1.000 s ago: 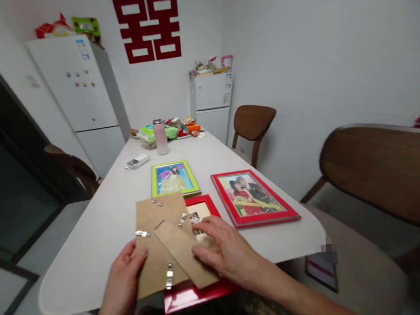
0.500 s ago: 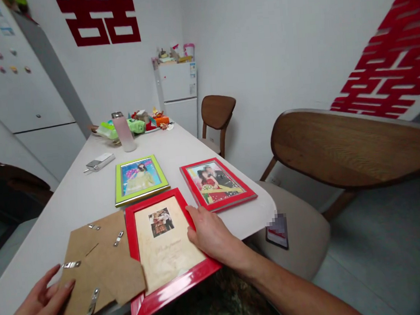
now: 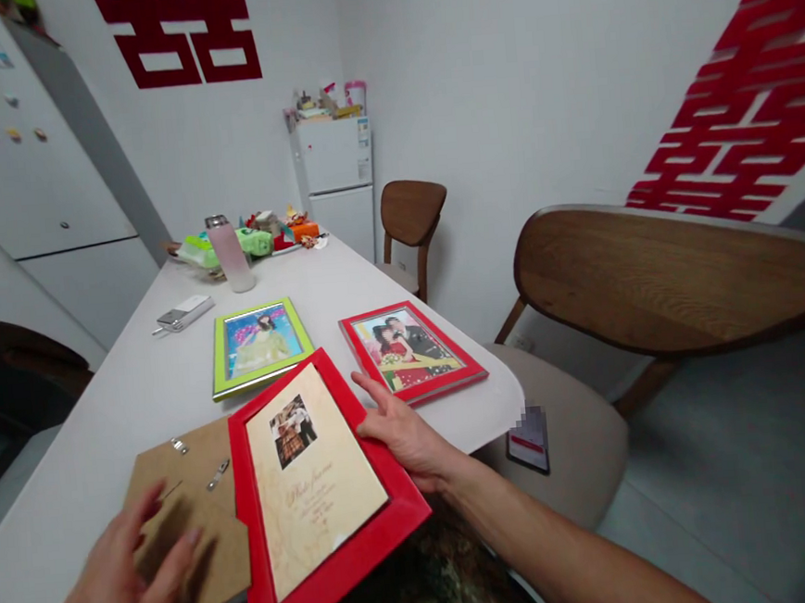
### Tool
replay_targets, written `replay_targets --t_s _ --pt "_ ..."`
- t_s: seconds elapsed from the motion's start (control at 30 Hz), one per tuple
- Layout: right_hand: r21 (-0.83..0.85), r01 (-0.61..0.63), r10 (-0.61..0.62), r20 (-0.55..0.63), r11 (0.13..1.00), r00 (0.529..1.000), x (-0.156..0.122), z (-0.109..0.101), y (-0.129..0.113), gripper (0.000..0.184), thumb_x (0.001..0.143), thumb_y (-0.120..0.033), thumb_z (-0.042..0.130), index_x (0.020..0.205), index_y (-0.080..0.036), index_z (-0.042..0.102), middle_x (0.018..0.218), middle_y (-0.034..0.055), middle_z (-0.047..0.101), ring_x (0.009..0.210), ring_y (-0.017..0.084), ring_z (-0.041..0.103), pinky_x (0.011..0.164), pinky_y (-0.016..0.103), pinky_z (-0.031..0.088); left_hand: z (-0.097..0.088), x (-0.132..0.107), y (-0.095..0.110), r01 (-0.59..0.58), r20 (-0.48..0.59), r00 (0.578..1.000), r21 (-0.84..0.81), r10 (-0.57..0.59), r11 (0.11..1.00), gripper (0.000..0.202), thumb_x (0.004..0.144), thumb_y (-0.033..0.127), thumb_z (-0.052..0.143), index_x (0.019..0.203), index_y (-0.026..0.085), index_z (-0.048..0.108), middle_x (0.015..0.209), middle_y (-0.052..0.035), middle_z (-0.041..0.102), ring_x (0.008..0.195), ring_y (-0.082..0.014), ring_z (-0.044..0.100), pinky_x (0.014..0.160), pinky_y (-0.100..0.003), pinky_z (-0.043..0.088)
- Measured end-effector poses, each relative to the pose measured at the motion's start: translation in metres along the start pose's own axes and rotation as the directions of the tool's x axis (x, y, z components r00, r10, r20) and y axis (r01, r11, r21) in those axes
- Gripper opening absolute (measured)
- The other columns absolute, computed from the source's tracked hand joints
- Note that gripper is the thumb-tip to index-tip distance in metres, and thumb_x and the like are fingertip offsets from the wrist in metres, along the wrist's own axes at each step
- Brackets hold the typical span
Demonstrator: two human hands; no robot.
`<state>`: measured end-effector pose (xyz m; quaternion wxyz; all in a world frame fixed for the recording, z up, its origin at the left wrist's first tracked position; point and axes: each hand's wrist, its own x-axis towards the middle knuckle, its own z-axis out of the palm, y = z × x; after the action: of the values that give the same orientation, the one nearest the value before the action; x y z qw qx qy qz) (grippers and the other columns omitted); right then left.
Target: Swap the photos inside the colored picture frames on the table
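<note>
A red picture frame (image 3: 404, 496) with a cream paper insert (image 3: 324, 493) is tilted up at the table's near edge. My right hand (image 3: 410, 440) grips its right side, the thumb on the front and the other fingers mostly hidden behind. To its left lies a brown backing board (image 3: 219, 539) with metal clips, partly covered by the frame. Over that board hovers my left hand (image 3: 128, 574), fingers apart and holding nothing. Beyond are a green picture frame (image 3: 259, 345) and a second red picture frame (image 3: 413, 352), both lying flat with photos.
On the white table (image 3: 123, 388) stand a pink bottle (image 3: 230, 255) and a silver-white device (image 3: 184, 314); assorted packets (image 3: 258, 241) lie at the far end. Right of the table, a chair (image 3: 573, 437) holds a phone (image 3: 529, 442). Another chair (image 3: 413, 212) stands farther back.
My left hand has let go of the backing board and moved right above it. The red frame in my right hand has been raised and tilted.
</note>
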<state>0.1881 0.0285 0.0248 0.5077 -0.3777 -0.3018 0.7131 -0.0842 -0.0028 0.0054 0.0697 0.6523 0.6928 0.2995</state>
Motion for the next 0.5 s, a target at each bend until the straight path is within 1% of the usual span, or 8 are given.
replay_targets --t_s 0.07,0.1,0.13,0.17,0.23,0.33,0.4,0.5 --pt "0.037 0.012 -0.014 0.038 0.999 0.999 0.0 0.004 0.0 0.088 0.055 -0.012 0.057 0.129 -0.022 0.01 0.066 -0.0051 0.059 0.055 0.011 0.056 0.056 0.026 0.045 0.013 -0.016 0.043 -0.212 0.098 0.971 -0.047 0.216 0.976 0.053 0.073 0.052 0.043 0.118 0.024 0.037 0.117 -0.0095 0.048 0.09 -0.0269 0.056 0.055 -0.034 0.051" --pt "0.021 0.022 -0.023 0.059 1.0 0.998 0.001 0.006 0.0 0.088 0.055 -0.012 0.058 0.129 -0.022 0.011 0.064 -0.0058 0.058 0.053 0.01 0.054 0.053 0.025 0.045 0.02 -0.023 0.062 -0.363 0.097 0.924 -0.082 0.37 0.928 0.055 0.074 0.049 0.044 0.12 0.023 0.033 0.122 -0.0102 0.044 0.098 -0.0271 0.052 0.064 -0.035 0.051" --pt "-0.011 0.034 -0.033 0.081 0.999 0.996 0.002 0.006 0.001 0.087 0.056 -0.012 0.058 0.129 -0.023 0.011 0.061 -0.0067 0.057 0.048 0.009 0.052 0.049 0.023 0.043 0.027 -0.029 0.079 -0.5 0.078 0.858 -0.096 0.507 0.861 0.057 0.073 0.046 0.047 0.122 0.022 0.031 0.124 -0.0108 0.042 0.105 -0.0275 0.047 0.073 -0.037 0.049" --pt "-0.051 0.048 -0.043 0.102 0.998 0.994 0.004 0.006 0.001 0.086 0.057 -0.012 0.058 0.128 -0.024 0.012 0.059 -0.0075 0.055 0.045 0.008 0.05 0.045 0.021 0.042 0.033 -0.033 0.092 -0.586 0.069 0.803 -0.094 0.592 0.805 0.061 0.073 0.044 0.05 0.124 0.02 0.027 0.127 -0.0125 0.038 0.11 -0.0281 0.042 0.08 -0.04 0.046" --pt "-0.122 0.083 -0.067 0.129 0.989 0.989 0.007 0.005 0.002 0.082 0.058 -0.012 0.057 0.127 -0.025 0.016 0.059 -0.0076 0.055 0.042 0.006 0.047 0.042 0.019 0.039 0.041 -0.035 0.108 -0.681 0.032 0.728 -0.084 0.685 0.727 0.063 0.072 0.039 0.053 0.124 0.016 0.026 0.126 -0.0147 0.037 0.113 -0.0273 0.038 0.086 -0.039 0.042" --pt "-0.188 0.144 -0.116 0.148 0.972 0.982 0.01 0.004 0.0 0.072 0.058 -0.013 0.057 0.123 -0.025 0.027 0.072 -0.0044 0.058 0.05 0.007 0.051 0.048 0.02 0.043 0.044 -0.031 0.113 -0.715 0.024 0.695 -0.079 0.718 0.695 0.06 0.073 0.036 0.055 0.122 0.014 0.03 0.116 -0.0141 0.047 0.108 -0.0242 0.044 0.085 -0.035 0.044" --pt "-0.261 0.173 -0.135 0.159 0.95 0.978 0.01 0.003 -0.002 0.067 0.058 -0.017 0.059 0.12 -0.023 0.033 0.076 -0.0033 0.058 0.053 0.007 0.051 0.049 0.02 0.043 0.042 -0.026 0.111 -0.714 0.012 0.698 -0.057 0.716 0.697 0.054 0.074 0.033 0.053 0.12 0.014 0.033 0.112 -0.0131 0.05 0.105 -0.0237 0.045 0.084 -0.035 0.044" --pt "-0.371 0.2 -0.142 0.177 0.907 0.974 0.011 0.002 -0.003 0.068 0.059 -0.025 0.062 0.12 -0.021 0.031 0.07 -0.0037 0.057 0.049 0.006 0.048 0.046 0.02 0.042 0.037 -0.022 0.105 -0.707 -0.031 0.707 -0.011 0.706 0.707 0.046 0.076 0.025 0.048 0.119 0.016 0.035 0.112 -0.0119 0.049 0.105 -0.0242 0.045 0.084 -0.038 0.043"
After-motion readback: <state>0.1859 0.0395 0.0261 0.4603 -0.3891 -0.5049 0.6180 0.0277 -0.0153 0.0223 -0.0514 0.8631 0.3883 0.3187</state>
